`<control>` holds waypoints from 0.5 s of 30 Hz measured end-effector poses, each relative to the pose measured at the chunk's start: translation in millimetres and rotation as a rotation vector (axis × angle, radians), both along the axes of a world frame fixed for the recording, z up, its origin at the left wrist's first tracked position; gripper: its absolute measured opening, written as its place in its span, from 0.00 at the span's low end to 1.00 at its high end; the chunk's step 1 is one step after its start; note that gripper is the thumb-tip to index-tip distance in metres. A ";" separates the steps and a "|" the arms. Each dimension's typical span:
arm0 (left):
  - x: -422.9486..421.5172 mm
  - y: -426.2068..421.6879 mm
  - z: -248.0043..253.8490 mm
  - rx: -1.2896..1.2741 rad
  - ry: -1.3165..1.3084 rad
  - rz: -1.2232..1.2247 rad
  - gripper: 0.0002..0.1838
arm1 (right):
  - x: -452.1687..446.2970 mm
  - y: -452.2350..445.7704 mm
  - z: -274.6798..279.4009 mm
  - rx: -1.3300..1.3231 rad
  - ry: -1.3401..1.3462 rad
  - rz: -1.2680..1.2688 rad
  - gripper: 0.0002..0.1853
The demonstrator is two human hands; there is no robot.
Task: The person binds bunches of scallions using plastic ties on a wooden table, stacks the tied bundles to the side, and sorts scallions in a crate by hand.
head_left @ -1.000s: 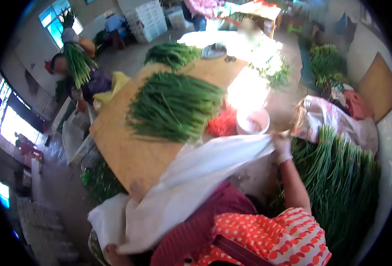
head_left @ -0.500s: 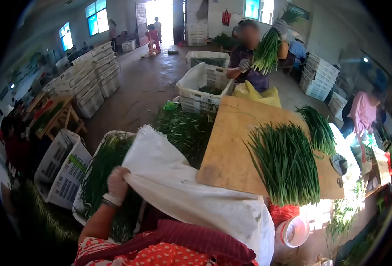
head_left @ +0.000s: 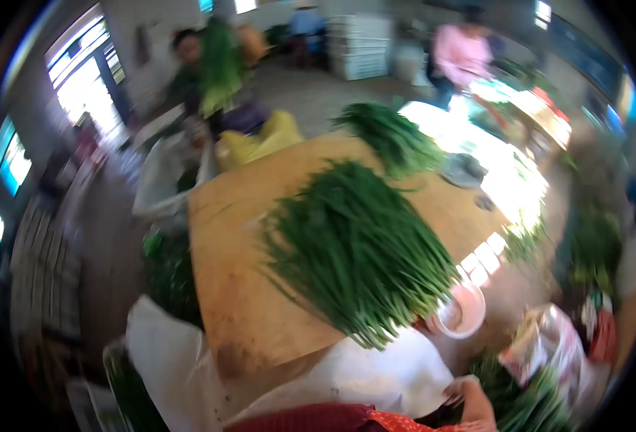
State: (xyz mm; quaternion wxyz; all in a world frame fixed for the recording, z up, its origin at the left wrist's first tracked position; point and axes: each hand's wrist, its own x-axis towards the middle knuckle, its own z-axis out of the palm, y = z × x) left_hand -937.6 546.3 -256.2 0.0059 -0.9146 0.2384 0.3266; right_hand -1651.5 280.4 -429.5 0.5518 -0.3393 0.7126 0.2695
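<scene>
My right hand (head_left: 463, 390), in a pale glove, is at the bottom right. Its fingers are closed at the edge of the white sack cloth (head_left: 375, 378), which spreads over my lap along the front of a wooden board. Blur softens the fingertips. My left hand is out of view. On the board (head_left: 224, 288) lies a wide pile of long green chives (head_left: 361, 248), cut ends toward me. A second bunch of chives (head_left: 390, 140) rests farther back. Just beyond my right hand are more loose greens (head_left: 534, 403).
A pink bucket (head_left: 469, 309) stands by the board's right edge, and a grey round object (head_left: 463, 171) sits near its far corner. Across from me a person holds up a chive bunch (head_left: 220, 65) beside a yellow sack (head_left: 264, 140). White crates (head_left: 361, 47) are stacked behind.
My view has swung right and down. The left hand, which gripped the white sack cloth, has left the view; my right hand has appeared at the cloth's right edge.
</scene>
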 end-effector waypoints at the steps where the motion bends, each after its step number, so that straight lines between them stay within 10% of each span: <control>1: -3.3 24.8 -12.5 0.060 0.038 0.029 0.13 | 12.0 -11.2 -8.3 -0.029 -0.047 0.014 0.14; 9: -33.2 106.1 -117.1 0.186 0.231 -0.247 0.16 | 322.9 -122.1 -19.0 -0.226 -0.559 0.468 0.15; 13: -17.1 132.5 -93.2 -0.247 -0.239 0.720 0.16 | 475.8 -100.0 26.5 -0.237 -0.887 0.635 0.15; 15: -22.2 132.3 -60.1 -0.329 -0.288 0.813 0.15 | 522.0 -94.7 52.9 -0.227 -0.995 0.675 0.16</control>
